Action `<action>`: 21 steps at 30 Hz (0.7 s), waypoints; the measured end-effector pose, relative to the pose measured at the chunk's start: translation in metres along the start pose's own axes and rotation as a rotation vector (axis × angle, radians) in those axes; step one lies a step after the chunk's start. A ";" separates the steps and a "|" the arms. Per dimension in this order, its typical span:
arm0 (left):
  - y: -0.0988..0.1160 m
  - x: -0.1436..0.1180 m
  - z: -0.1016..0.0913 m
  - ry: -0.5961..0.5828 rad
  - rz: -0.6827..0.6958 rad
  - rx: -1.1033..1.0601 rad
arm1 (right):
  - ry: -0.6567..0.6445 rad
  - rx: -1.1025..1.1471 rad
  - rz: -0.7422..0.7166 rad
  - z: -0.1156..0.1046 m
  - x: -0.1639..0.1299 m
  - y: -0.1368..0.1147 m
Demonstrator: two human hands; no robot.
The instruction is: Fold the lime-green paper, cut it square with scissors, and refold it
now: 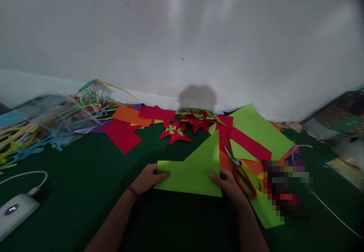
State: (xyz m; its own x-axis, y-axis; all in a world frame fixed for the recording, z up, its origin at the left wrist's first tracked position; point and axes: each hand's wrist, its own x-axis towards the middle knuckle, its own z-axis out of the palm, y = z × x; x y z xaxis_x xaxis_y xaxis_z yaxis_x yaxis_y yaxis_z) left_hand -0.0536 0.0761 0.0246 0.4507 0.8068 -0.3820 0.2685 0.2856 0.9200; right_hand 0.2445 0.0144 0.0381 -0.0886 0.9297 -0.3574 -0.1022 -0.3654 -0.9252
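Observation:
A lime-green paper sheet (196,170), folded so a triangular flap stands up, lies on the dark green surface (85,176) in front of me. My left hand (148,179) pinches its left edge, a red thread around that wrist. My right hand (227,183) presses the sheet's right lower edge with fingers on top. Red-handled scissors (241,174) lie just right of my right hand, on orange and green paper.
Red-and-green folded paper stars (174,131) and more stars (200,118) lie behind the sheet. Red (122,135), orange (131,115) and green (256,130) sheets spread around. A bag of coloured strips (42,125) sits far left. A white power bank (15,210) with cable lies front left.

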 end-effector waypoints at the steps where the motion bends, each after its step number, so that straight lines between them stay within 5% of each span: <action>1: 0.000 0.000 0.000 -0.007 0.001 0.010 | 0.019 -0.003 0.006 -0.001 0.000 -0.001; 8: -0.002 0.000 0.001 -0.070 -0.004 -0.056 | 0.000 -0.024 -0.031 -0.004 0.001 0.001; 21: 0.000 -0.001 0.004 -0.017 -0.081 -0.076 | -0.011 -0.042 -0.050 0.000 0.002 0.006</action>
State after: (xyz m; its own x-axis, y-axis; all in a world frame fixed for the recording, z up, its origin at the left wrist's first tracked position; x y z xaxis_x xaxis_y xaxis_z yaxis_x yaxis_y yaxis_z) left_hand -0.0507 0.0727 0.0243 0.4445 0.7709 -0.4562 0.2393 0.3886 0.8898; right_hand 0.2441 0.0143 0.0313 -0.0957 0.9462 -0.3091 -0.0650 -0.3158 -0.9466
